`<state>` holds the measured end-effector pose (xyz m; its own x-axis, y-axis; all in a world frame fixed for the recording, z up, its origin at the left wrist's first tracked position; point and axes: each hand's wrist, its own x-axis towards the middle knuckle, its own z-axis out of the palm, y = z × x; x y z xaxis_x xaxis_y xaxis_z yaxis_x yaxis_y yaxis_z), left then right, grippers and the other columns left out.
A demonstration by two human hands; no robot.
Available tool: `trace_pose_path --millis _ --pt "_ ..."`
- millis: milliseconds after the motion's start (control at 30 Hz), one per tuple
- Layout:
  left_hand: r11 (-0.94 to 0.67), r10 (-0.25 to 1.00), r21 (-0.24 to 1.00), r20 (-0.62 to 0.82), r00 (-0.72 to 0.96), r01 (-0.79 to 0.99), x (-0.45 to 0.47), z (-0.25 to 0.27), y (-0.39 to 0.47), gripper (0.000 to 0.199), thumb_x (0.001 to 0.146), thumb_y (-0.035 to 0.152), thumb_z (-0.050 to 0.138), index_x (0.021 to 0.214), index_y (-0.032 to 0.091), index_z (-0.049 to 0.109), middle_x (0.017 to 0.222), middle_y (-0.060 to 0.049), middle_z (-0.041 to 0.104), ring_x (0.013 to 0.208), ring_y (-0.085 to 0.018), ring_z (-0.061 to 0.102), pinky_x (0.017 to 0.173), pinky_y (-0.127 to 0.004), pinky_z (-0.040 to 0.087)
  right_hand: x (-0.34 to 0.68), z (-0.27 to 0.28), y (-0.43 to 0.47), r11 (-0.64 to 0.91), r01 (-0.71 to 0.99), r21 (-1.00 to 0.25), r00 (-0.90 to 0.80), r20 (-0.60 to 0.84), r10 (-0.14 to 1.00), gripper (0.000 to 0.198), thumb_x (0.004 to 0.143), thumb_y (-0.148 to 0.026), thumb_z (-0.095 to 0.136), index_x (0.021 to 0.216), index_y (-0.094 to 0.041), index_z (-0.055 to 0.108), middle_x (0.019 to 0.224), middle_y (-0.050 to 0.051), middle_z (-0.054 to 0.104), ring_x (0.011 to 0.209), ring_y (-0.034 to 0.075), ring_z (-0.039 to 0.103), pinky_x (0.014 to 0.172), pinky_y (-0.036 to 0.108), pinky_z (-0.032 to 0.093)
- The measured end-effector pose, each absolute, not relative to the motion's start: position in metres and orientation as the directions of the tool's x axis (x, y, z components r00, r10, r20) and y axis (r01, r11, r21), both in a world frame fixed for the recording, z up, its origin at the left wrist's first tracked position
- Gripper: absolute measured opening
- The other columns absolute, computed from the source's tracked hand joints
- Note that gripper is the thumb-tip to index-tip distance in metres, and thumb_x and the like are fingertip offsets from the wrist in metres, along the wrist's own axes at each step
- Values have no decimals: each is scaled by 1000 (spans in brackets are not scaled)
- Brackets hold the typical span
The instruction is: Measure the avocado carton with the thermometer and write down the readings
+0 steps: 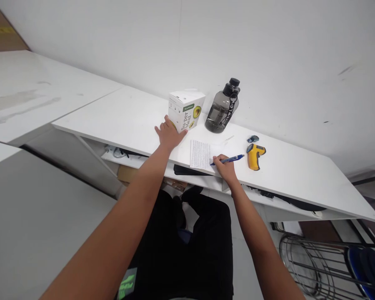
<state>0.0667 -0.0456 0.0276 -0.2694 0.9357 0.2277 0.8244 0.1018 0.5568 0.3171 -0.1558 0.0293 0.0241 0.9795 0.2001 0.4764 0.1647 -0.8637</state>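
1. Head view: white surface (300,166), long, bearing the things below.
2. Grey bottle (222,110), part-filled, upright near the back edge.
3. White box (192,109), standing left of the bottle, toward the back edge.
4. Left hand (169,134), fingers loosely spread against the box's lower left; firmness of hold impossible to tell.
5. Right hand (225,168), fingers closed around a blue pen (234,158), at the front edge.
6. Written page (200,154), flat by the front edge, closely covered with lines. Writing here judged largely done; amount left impossible to tell, pale area to the right too faint to read.
7. Yellow pistol-shaped device (254,157), lying right of the pen, untouched.
8. Pen, slanted, tip beside the page's lower right corner.
9. Small dark object (253,139), just behind the device.
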Motion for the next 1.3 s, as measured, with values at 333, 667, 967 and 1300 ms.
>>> trace_pose_path --millis 333,667,967,1300 --pt "100 935 569 227 -273 817 66 26 -44 117 79 70 50 165 3 7 158 -28 40 150 -43 32 129 -61 7 318 31 -157 154 479 -864 24 189 982 39 82 -54 60 58 -25 50 60 -2 49 65 18 47 69 35 42" --pt "105 939 561 216 -268 821 67 28 -45 116 80 69 49 165 2 7 159 -28 39 150 -43 32 129 -61 6 319 33 -158 150 488 -860 7 176 984 37 81 -51 60 57 -26 48 59 -2 47 65 19 47 66 33 41" --pt "105 939 562 217 -269 821 67 29 -46 115 81 68 52 164 2 9 160 -29 39 150 -43 33 129 -61 7 323 29 -156 139 458 -878 53 183 982 37 82 -51 59 58 -26 46 57 -3 45 61 17 44 66 34 40" --pt "112 939 554 213 -270 825 68 31 -46 116 80 70 50 165 2 10 160 -28 39 151 -43 33 129 -61 9 319 34 -158 147 479 -865 153 247 957 42 90 -64 55 86 -24 66 87 4 68 89 24 61 80 35 47"
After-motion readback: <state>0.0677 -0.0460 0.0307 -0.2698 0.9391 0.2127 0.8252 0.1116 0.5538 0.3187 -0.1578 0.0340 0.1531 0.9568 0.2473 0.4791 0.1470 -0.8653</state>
